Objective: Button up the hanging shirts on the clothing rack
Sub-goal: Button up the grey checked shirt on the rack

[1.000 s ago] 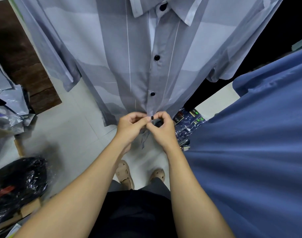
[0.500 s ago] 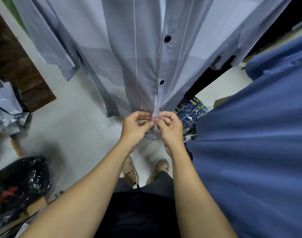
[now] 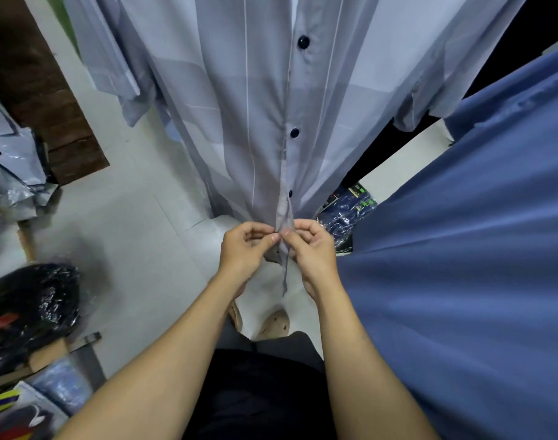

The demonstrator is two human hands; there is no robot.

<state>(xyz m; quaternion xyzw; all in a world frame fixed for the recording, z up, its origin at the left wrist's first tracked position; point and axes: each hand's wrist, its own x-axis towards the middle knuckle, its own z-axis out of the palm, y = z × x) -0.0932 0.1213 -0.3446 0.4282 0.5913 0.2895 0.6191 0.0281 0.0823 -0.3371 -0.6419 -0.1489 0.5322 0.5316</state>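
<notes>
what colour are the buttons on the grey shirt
Dark, navy or black, against the pale grey shirt. The head view shows them best, such as the top button.

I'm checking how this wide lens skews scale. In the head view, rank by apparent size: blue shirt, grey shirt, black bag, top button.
1. Blue shirt and grey shirt: both huge; the blue hangs nearer the camera, so unranked.
2. Black bag.
3. Top button.

Bare floor [image 3: 128, 236] lies open at centre left — a black plastic-wrapped bundle [image 3: 30, 309] blocks the lower left. The blue shirt [image 3: 461, 265] fills the right side, crowding the grey shirt [image 3: 239, 122] at upper centre.
</notes>
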